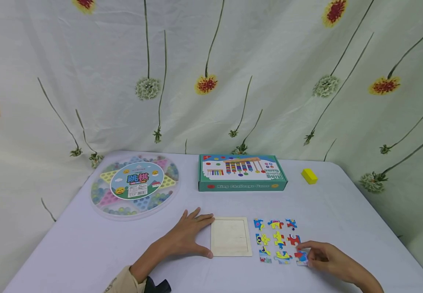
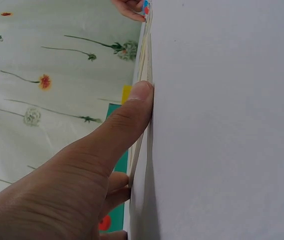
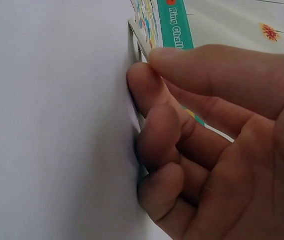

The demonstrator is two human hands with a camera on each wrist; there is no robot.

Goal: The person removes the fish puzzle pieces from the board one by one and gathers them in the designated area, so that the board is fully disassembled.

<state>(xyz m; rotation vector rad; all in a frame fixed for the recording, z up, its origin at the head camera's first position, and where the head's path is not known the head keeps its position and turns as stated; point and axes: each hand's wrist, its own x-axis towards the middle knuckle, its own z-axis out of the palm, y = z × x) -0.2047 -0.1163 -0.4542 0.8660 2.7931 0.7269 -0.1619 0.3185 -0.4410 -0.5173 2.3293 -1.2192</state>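
Observation:
A square pale wooden puzzle tray (image 1: 231,237) lies flat on the table. My left hand (image 1: 187,236) is spread at its left side, thumb by the near corner and fingers by the far corner. In the left wrist view the thumb (image 2: 139,92) touches the tray's edge. To the right, several colourful jigsaw pieces (image 1: 279,240) lie in rows. My right hand (image 1: 328,260) pinches the puzzle piece (image 1: 301,256) at the near right corner, its index finger reaching along the piece's far side. Curled fingers (image 3: 159,135) mostly hide that piece in the right wrist view.
Behind the tray stands a green Ring Challenge Game box (image 1: 242,173). A round Chinese checkers set (image 1: 101,203) in clear packaging lies at the back left. One yellow block (image 1: 309,176) sits at the back right. A flowered cloth (image 1: 270,61) hangs behind the table.

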